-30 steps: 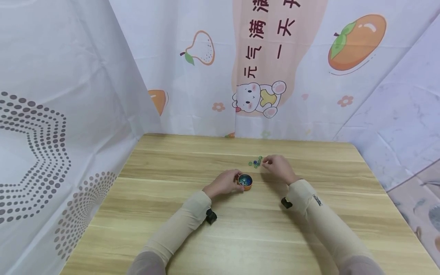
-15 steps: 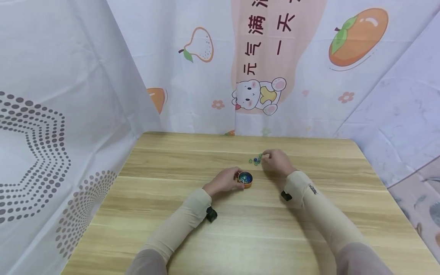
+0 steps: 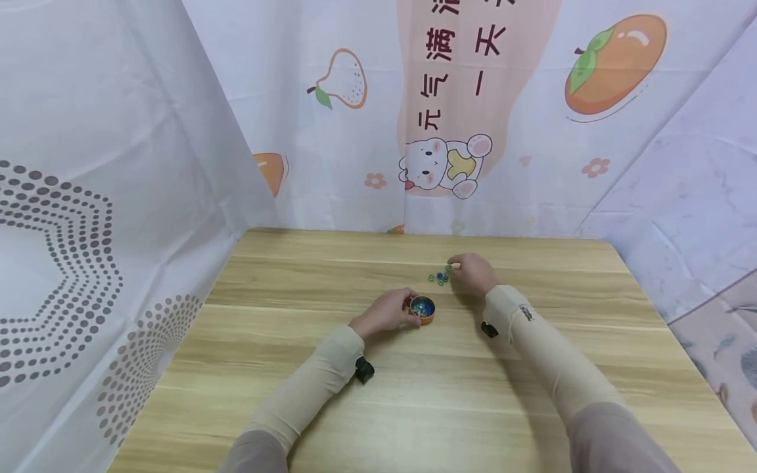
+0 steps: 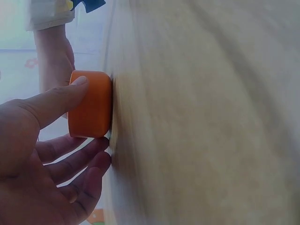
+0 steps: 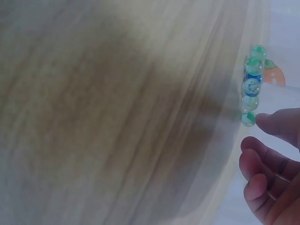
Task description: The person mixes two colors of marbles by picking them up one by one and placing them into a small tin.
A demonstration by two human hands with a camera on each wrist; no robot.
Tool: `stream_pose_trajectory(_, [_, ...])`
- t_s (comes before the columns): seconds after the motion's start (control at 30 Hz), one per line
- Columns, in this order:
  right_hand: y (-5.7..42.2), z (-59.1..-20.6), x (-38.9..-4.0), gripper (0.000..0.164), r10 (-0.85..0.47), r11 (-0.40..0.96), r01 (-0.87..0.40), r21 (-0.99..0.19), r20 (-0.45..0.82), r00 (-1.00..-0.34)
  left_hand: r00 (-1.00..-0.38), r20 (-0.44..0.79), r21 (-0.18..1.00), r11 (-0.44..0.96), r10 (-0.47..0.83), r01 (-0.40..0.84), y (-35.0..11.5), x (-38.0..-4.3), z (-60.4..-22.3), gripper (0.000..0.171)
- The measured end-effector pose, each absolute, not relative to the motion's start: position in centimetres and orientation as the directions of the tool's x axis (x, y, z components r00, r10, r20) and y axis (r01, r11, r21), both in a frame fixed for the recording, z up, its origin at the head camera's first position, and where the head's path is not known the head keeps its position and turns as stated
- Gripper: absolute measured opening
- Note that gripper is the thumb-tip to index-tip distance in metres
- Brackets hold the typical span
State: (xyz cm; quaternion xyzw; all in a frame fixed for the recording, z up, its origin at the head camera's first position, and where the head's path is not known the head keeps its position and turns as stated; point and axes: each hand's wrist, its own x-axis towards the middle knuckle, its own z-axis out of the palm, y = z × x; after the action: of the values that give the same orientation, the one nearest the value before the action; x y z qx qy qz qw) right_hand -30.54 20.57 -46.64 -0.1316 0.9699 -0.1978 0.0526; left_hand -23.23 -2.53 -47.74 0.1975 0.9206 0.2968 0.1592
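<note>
My left hand (image 3: 390, 311) holds a small round orange bowl (image 4: 91, 110), its thumb on the near side and its fingers around the far side. Blue and clear marbles (image 3: 422, 307) fill the dark inside of the bowl. My right hand (image 3: 475, 273) is low over the table beside a loose group of marbles (image 5: 251, 87), green, clear and blue. In the right wrist view, its thumb tip is close by the nearest green marble (image 5: 248, 118); the fingers are loosely bent, with a gap between thumb and forefinger. Whether the thumb touches that marble, I cannot tell.
The wooden table (image 3: 331, 263) ends at a white printed curtain (image 3: 331, 164) at the back. Another hanging cloth (image 3: 148, 118) borders the left side. Each wrist carries a small black camera (image 3: 364, 370).
My right hand has moved slightly forward and to the left, toward the farthest green marble. The left hand and the bowl stay in place; the head view has shifted a little.
</note>
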Motion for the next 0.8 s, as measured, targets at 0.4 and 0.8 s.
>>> stream_pose_trajectory(0.4, [20.6,-47.3,-30.9,0.026,-0.28,0.89,-0.255,-0.377,-0.012,-0.96,-0.87,-0.175,0.599,0.751,0.462,0.279,-2.6,-23.3,-47.8,0.057])
stream_pose_trajectory(0.8, [21.0,-47.8,-31.1,0.022,-0.268,0.881,-0.25,-0.403,0.013,-0.963,-0.868,-0.183,0.599,0.752,0.461,0.273,-2.7,-23.3,-47.7,0.058])
